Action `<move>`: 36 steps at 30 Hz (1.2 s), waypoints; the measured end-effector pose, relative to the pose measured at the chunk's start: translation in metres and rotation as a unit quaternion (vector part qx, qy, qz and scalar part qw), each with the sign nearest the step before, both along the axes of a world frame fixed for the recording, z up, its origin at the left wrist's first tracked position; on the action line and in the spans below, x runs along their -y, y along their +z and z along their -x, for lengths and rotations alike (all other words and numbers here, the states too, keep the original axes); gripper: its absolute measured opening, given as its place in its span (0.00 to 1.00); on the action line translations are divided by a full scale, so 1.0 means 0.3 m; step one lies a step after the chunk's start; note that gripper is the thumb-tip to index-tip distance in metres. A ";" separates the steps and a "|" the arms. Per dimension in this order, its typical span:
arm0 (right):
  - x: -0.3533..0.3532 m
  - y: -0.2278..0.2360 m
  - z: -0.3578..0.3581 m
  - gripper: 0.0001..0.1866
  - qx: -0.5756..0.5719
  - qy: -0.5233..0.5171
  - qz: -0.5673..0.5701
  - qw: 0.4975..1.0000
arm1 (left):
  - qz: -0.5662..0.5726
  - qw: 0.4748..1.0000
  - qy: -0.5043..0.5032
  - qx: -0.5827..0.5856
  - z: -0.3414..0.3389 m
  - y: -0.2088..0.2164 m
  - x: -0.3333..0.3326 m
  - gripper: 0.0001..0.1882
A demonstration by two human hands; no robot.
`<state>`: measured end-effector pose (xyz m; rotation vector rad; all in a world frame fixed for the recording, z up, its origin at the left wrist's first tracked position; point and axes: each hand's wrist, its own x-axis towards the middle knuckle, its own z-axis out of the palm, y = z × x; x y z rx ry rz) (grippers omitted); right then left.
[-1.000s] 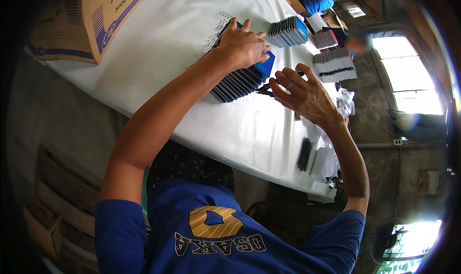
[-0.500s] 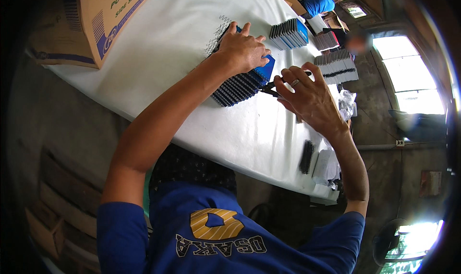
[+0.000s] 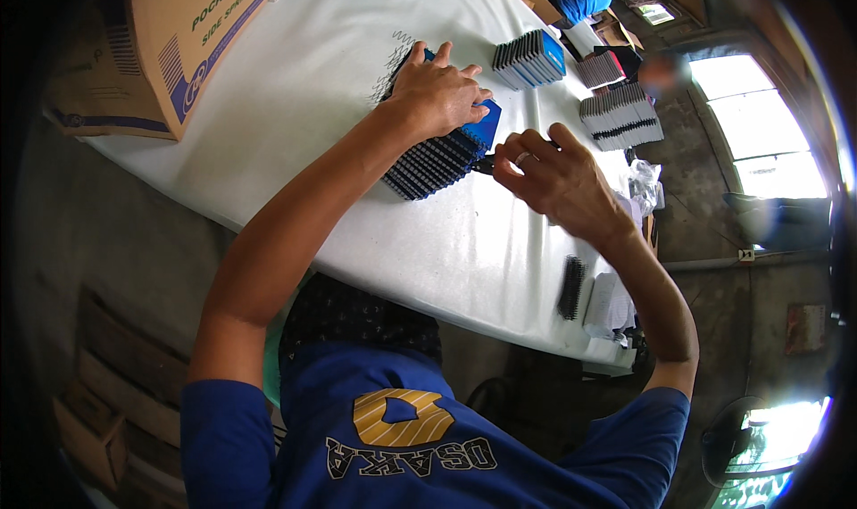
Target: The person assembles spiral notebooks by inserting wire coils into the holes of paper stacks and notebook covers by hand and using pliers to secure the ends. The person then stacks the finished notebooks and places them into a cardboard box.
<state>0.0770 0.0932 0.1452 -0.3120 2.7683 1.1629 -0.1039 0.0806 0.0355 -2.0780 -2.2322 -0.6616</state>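
From where I stand, the stack of spiral-bound notebooks sits at twelve o'clock from the person, on the white worktop. The left hand is spread wide over it, pressing down; the right hand is curled round a dark hand tool, its tip at the stack's four o'clock corner. The work looks partway along: coils run along the notebooks' edges, yet loose wire tails stick out towards eleven o'clock. How many edges are finished, I can't tell.
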 end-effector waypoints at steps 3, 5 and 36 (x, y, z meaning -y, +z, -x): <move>0.096 -0.060 0.006 0.04 0.026 -0.188 -0.014 0.982 | 0.009 1.000 0.002 -0.007 0.012 0.001 0.005 0.21; 0.125 -0.041 0.025 0.06 0.041 -0.214 -0.035 0.975 | 0.016 1.000 0.006 -0.007 0.016 -0.002 0.007 0.21; -0.087 0.075 0.004 0.10 -0.046 0.045 0.009 0.998 | 0.007 0.999 0.016 -0.028 0.006 0.006 0.012 0.21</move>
